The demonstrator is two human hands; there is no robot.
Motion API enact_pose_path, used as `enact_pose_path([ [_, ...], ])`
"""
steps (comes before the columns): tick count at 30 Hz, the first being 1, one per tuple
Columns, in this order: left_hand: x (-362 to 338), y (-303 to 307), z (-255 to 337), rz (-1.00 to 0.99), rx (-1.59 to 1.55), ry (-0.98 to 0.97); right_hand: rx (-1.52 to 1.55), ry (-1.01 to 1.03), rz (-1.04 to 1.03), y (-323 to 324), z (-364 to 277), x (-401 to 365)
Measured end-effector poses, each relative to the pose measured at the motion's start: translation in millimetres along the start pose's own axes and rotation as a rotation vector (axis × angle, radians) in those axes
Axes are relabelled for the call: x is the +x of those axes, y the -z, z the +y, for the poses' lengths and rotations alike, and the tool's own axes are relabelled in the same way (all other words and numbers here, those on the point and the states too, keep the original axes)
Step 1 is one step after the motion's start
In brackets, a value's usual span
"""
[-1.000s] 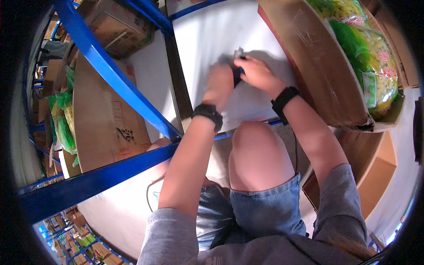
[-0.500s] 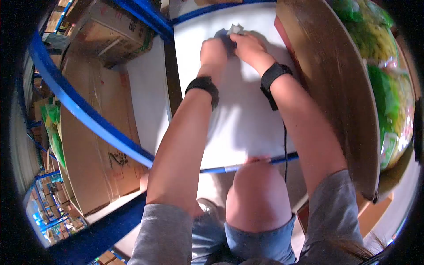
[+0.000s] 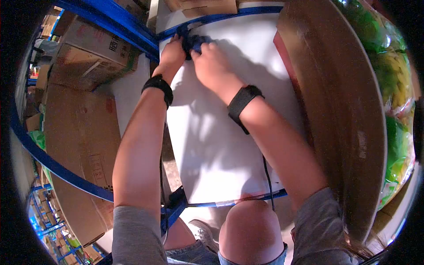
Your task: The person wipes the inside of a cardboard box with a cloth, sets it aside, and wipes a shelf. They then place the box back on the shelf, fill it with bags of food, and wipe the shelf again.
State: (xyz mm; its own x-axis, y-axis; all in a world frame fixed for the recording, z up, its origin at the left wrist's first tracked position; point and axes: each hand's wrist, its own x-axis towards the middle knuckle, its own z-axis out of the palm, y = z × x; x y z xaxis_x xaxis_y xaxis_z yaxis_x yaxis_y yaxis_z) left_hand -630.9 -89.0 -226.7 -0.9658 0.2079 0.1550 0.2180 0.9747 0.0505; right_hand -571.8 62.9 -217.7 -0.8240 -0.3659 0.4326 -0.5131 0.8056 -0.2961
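Both of my hands are at the far left part of a white shelf board [image 3: 212,150], on a dark blue crumpled cloth [image 3: 196,43]. My left hand [image 3: 173,55] has its fingers closed on the cloth's left side, near the blue rail. My right hand [image 3: 210,62] pinches the cloth's near right side, its fingers bent over it. Black bands circle both wrists. The fingertips are partly hidden by the cloth.
A tall cardboard box wall [image 3: 340,115] runs along the right, with green and yellow bagged goods [image 3: 395,84] beyond it. Cardboard boxes [image 3: 81,132] stand at the left behind blue shelf posts [image 3: 119,26]. A black cable [image 3: 267,176] hangs by the near edge.
Both hands have moved left across the board with the dark blue cloth. The small pale piece by my right hand no longer shows. The view has shifted.
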Motion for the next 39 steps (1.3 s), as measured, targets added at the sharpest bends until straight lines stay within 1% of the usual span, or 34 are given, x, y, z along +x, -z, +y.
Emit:
enact_pose_path([
  [1, 7, -4, 0, 0.062, 0.002, -0.139, 0.017, -0.025, 0.041, -3, 8, 0],
  [2, 9, -9, 1, -0.009, -0.098, -0.071, 0.075, -0.149, 0.091, -9, 14, 3],
  [3, 9, 7, 31, -0.079, -0.196, 0.000, 0.043, -0.178, -0.053, 7, 22, 4],
  [4, 11, 1, 45, -0.023, -0.233, -0.070, -0.019, -0.148, -0.198, 35, 28, 2],
  [5, 17, -6, 58, 0.036, -0.269, -0.138, -0.013, -0.178, -0.214, 33, 42, 1],
  [6, 26, -12, 70, -0.022, -0.230, -0.159, -0.041, -0.145, -0.217, 19, 72, -2],
  [7, 31, -17, 83, -0.079, -0.189, -0.183, -0.121, -0.112, -0.346, 57, 60, -2],
  [8, 31, -12, 99, -0.133, -0.163, -0.180, -0.059, -0.150, -0.252, 65, 67, -12],
  [9, 30, -5, 115, -0.186, -0.137, -0.179, -0.016, -0.255, -0.253, 71, 71, -19],
  [11, 24, -5, 131, -0.073, -0.280, -0.265, 0.037, -0.277, -0.100, 71, 80, -40],
  [12, 21, 2, 140, -0.161, -0.267, -0.247, 0.054, -0.308, -0.082, 73, 80, -47],
  [14, 15, 8, 150, -0.214, -0.175, -0.342, 0.085, -0.378, -0.047, 76, 81, -59],
  [15, 13, 9, 154, -0.236, -0.129, -0.393, 0.100, -0.452, -0.055, 82, 76, -62],
  [16, 12, 3, 155, -0.226, -0.216, -0.374, 0.116, -0.525, -0.060, 87, 68, -62],
  [17, 10, -3, 155, -0.181, -0.222, -0.396, 0.132, -0.597, -0.065, 92, 63, -61],
  [19, 2, -6, 155, -0.100, -0.234, -0.437, -0.043, -0.487, 0.078, 77, 70, -66],
  [20, -3, -5, 157, -0.116, -0.293, -0.386, -0.149, -0.419, 0.158, 62, 77, -67],
  [21, -9, -1, 158, -0.170, -0.296, -0.345, -0.251, -0.348, 0.238, 62, 73, -66],
  [22, -14, 3, 159, -0.223, -0.296, -0.302, -0.159, -0.353, 0.074, 65, 72, -64],
  [23, -19, 8, 159, -0.273, -0.295, -0.259, -0.153, -0.322, -0.055, 68, 70, -60],
  [24, -27, 6, 158, -0.166, -0.325, -0.239, -0.152, -0.292, -0.182, 72, 71, -54],
  [26, -39, 1, 157, -0.108, -0.301, -0.231, -0.197, -0.241, -0.413, 74, 73, -48],
  [27, -45, 4, 159, -0.081, -0.290, -0.227, -0.181, -0.266, -0.456, 77, 68, -50],
  [28, -51, 7, 160, -0.140, -0.260, -0.188, -0.163, -0.289, -0.497, 80, 62, -54],
  [29, -60, 9, 163, -0.139, -0.286, -0.144, -0.144, -0.314, -0.540, 82, 56, -58],
  [30, -70, 9, 165, -0.136, -0.310, -0.099, -0.143, -0.339, -0.560, 88, 46, -63],
  [31, -79, 12, 165, -0.135, -0.334, -0.050, -0.115, -0.309, -0.526, 82, 46, -71],
  [32, -89, 5, 161, -0.040, -0.291, -0.118, -0.115, -0.284, -0.509, 82, 41, -76],
  [33, -98, 15, 161, -0.088, -0.260, -0.112, -0.114, -0.261, -0.495, 84, 35, -82],
  [35, -120, 37, 164, -0.194, -0.208, -0.112, -0.030, -0.175, -0.542, 101, 26, -93],
  [36, -129, 34, 161, -0.203, -0.260, -0.094, 0.016, -0.144, -0.566, 107, 24, -102],
  [39, -155, 33, 159, -0.163, -0.275, -0.170, 0.175, -0.174, -0.590, 124, 16, -123],
])
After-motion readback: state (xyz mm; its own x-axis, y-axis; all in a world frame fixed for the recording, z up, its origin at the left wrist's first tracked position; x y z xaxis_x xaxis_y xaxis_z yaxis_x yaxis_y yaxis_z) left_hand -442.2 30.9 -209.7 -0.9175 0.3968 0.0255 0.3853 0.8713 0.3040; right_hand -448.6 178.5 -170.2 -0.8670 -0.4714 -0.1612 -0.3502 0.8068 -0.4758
